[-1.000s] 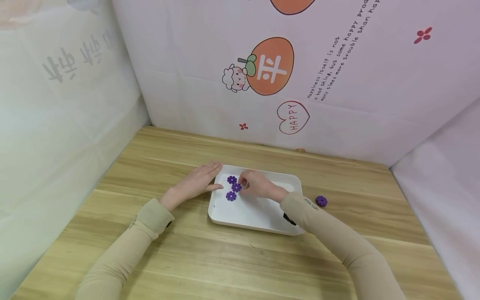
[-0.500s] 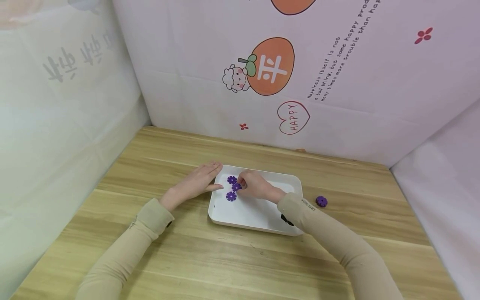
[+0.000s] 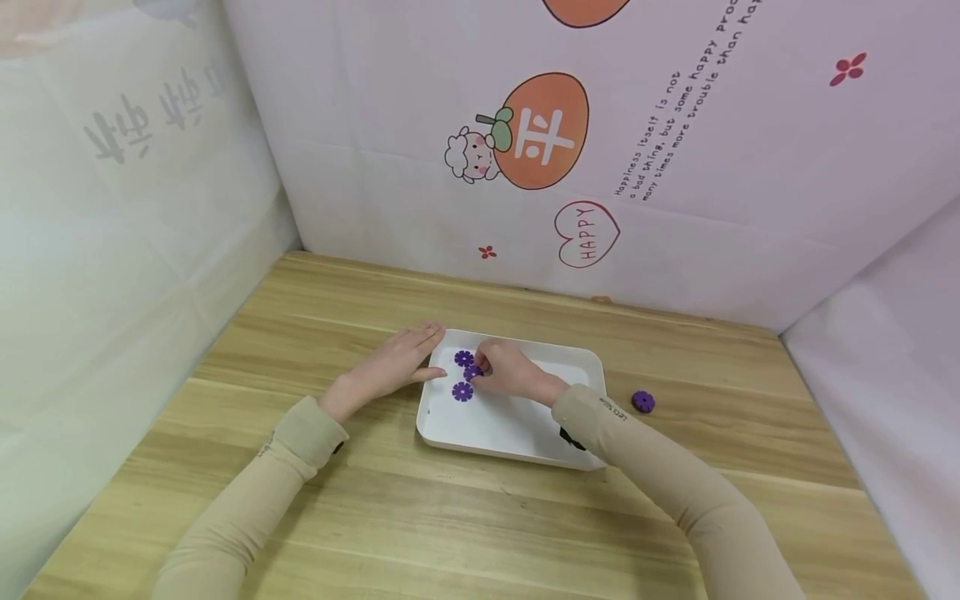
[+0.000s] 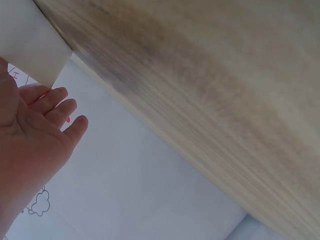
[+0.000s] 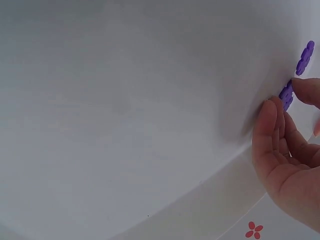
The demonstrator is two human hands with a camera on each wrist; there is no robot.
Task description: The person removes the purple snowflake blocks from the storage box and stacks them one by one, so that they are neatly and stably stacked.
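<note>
In the head view, my left hand (image 3: pixel 399 362) rests at the left rim of a white tray (image 3: pixel 510 454), thumb over the rim and fingers stretched toward the far corner. From the left wrist, those fingers (image 4: pixel 61 111) lie against the tray's outer wall. Inside the tray, my right hand (image 3: pixel 510 369) pinches a small purple notched disc (image 3: pixel 472 374) between thumb and fingers. Its fingers partly hide that disc (image 5: pixel 286 95) in the right wrist view. Two similar purple discs lie close by, a far one (image 3: pixel 463 358) and a nearer one (image 3: pixel 462 392).
To the tray's right, a further purple piece (image 3: pixel 642 402) sits on the wooden table (image 3: pixel 480 525), perhaps a small stack. White printed sheets (image 3: pixel 375 167) stand behind the table and along both sides.
My right hand has shifted slightly left, its fingers now over the middle disc's edge. The left hand and the other discs stay put.
</note>
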